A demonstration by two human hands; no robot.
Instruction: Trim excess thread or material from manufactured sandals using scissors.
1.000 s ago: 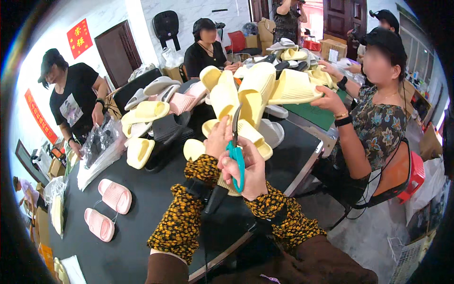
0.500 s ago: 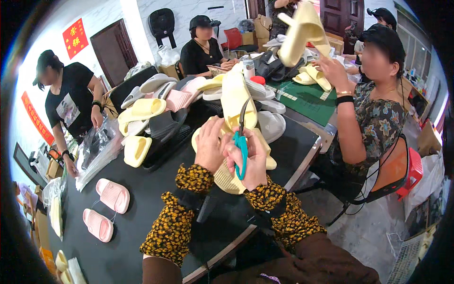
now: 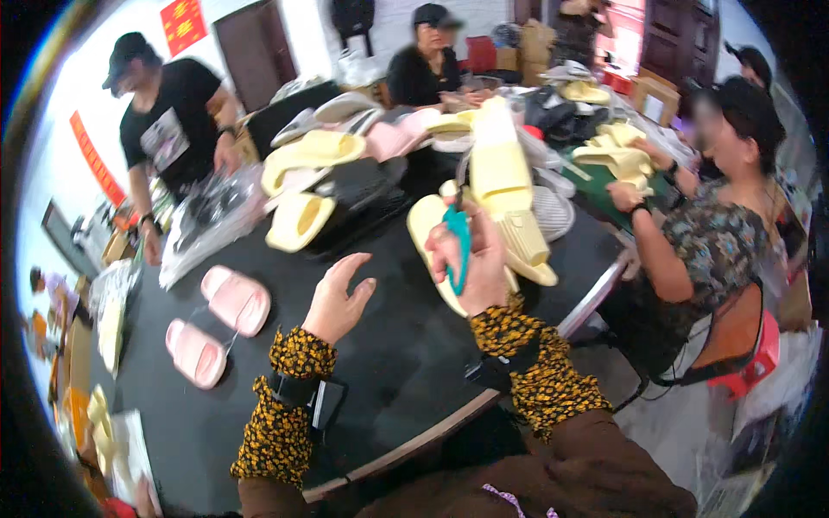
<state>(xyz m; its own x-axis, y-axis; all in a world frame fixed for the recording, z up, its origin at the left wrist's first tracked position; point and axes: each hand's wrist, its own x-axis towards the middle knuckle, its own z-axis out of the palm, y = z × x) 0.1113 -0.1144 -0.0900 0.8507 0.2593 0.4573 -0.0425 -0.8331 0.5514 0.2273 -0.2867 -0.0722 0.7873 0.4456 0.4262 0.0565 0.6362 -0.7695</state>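
My left hand (image 3: 338,302) hovers over the black table (image 3: 397,363), thumb and fingers apart, with nothing in it. To its left lies a pair of pink slippers (image 3: 237,300), joined by a thin cord. My right hand (image 3: 484,259) is closed on scissors (image 3: 458,246) with teal handles; their blades point away from me and are blurred. Under and beside that hand lie pale yellow slippers (image 3: 501,164), partly covered by it. One yellow slipper (image 3: 300,222) rests at the near edge of the pile, beyond my left hand.
Black slippers (image 3: 358,190) and grey ones lie in the pile. At the left a standing co-worker handles a clear plastic bag (image 3: 211,220). A seated co-worker at the right holds yellow slippers (image 3: 617,155) over a green mat (image 3: 596,186). Another person sits across the table.
My left hand has left the yellow slippers and moved left, opening. The scissors remain in my right hand. The co-worker at the right has lowered the raised yellow slippers. The view has shifted.
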